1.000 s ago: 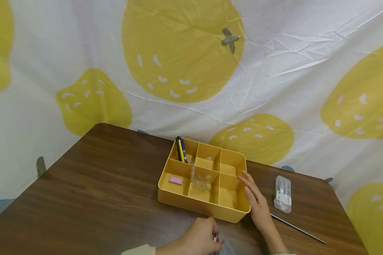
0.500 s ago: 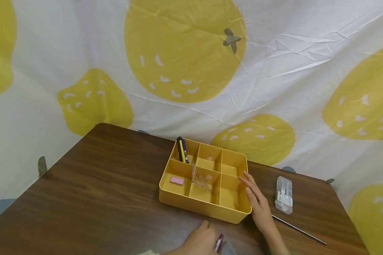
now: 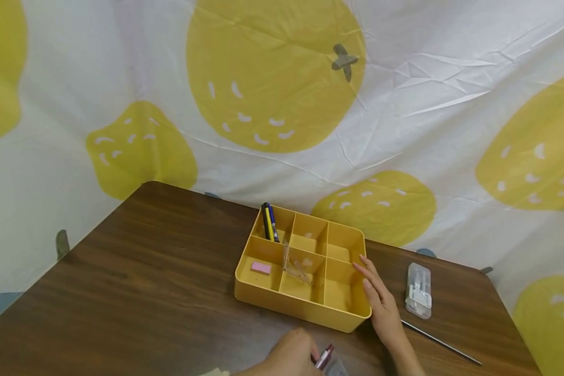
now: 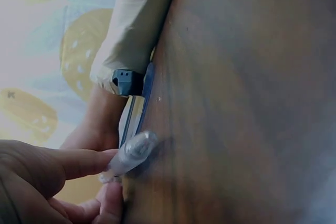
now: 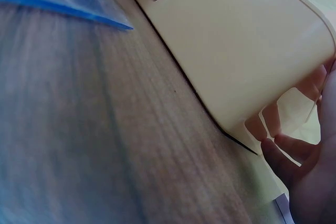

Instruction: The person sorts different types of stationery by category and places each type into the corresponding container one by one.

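Observation:
My left hand (image 3: 291, 355) is at the front edge of the head view. Its thumb and fingers pinch a dark red and silver pen (image 3: 326, 355); in the left wrist view, the clear rounded end (image 4: 137, 148) of the pen points away from the fingertips. Close by lies a clear plastic sheet with a pointed corner (image 5: 89, 9), partly out of the head view. My right hand (image 3: 383, 308) rests with extended fingers against the right side of a yellow six-compartment organizer box (image 3: 301, 309). Black, yellow and blue pens (image 3: 270, 223), a pink eraser (image 3: 260, 268) and a clear set square (image 3: 297, 269) sit inside it.
To the right of the box, a clear plastic case (image 3: 419, 292) with white contents lies on the brown table (image 3: 145, 282). A thin metal rod (image 3: 442, 342) lies in front of that case. Behind the table hangs a fruit-patterned cloth (image 3: 282, 172).
My left hand has shifted slightly at the near edge, and more of the dark red pen shows beyond the fingers. My right hand stays against the box.

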The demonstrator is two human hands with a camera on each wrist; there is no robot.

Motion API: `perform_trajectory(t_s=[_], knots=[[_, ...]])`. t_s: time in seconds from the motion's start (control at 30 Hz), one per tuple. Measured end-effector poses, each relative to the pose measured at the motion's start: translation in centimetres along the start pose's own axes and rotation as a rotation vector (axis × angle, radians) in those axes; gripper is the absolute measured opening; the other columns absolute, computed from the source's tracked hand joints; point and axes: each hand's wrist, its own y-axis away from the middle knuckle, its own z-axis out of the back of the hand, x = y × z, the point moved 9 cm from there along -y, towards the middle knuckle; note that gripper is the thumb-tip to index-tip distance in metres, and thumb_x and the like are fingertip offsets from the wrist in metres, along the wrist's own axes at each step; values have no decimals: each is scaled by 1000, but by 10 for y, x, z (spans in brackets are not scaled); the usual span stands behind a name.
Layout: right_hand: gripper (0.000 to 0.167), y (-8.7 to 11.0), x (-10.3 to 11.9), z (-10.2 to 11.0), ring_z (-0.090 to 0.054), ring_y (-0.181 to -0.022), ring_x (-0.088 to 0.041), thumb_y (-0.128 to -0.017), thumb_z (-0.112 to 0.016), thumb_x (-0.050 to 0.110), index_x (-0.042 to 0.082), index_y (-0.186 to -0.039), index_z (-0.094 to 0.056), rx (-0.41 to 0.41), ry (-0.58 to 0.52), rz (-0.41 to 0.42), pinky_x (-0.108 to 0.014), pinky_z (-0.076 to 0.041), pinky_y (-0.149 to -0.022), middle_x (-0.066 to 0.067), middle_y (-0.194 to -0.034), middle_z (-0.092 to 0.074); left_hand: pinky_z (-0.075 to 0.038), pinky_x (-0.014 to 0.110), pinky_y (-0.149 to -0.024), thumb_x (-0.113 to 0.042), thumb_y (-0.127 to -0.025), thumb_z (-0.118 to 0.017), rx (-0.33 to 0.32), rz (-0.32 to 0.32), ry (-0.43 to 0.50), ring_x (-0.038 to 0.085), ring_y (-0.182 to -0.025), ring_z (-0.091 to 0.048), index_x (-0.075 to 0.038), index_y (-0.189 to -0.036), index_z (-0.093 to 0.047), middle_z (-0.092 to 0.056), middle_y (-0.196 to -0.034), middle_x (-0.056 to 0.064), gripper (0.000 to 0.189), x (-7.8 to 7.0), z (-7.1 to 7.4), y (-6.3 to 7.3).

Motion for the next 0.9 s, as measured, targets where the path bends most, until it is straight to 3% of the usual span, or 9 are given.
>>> perform_trajectory(t_s=[0.17, 0.37, 0.53, 0.7, 0.9], knots=[[38, 0, 1, 2, -15, -143, -26, -103, -34, 1, 3, -139, -48, -10, -1, 9, -15, -19, -108, -15, -154, -27, -39, 22, -56, -12, -64, -88, -5, 101, 284, 3, -58, -46, -13, -71, -66, -54, -59, -11, 23, 10, 2, 5], [39, 0, 0, 1, -16, -143, -26, -103, -34, 1, 4, -139, -48, -5, 15, 7, -16, -19, -108, -13, -154, -27, -42, 27, -59, -14, -64, -89, -15, 168, 381, 3, -61, -51, -17, -75, -65, -58, -64, -14, 27, 16, 3, 8], [38, 0, -1, 2, -16, -143, -22, -104, -35, 4, 7, -139, -49, -8, 22, -7, -15, -20, -108, -13, -154, -27, -43, 27, -57, -6, -66, -87, 6, 222, 579, 9, -61, -54, -13, -76, -64, -60, -66, -6, 26, 21, -2, 8], [38, 0, 0, 1, -17, -143, -23, -104, -35, 4, 6, -139, -49, -7, 25, -3, -15, -19, -108, -13, -154, -27, -48, 25, -56, 3, -70, -83, 21, 228, 784, 13, -64, -57, -6, -82, -65, -62, -70, 2, 24, 24, -10, 6], [38, 0, -1, 0, -17, -143, -20, -104, -35, 5, 7, -140, -48, -6, 18, -21, -16, -19, -109, -9, -154, -27, -48, 22, -56, 7, -70, -80, 13, 204, 905, 13, -66, -58, -3, -86, -66, -64, -72, 4, 23, 22, -12, 8]])
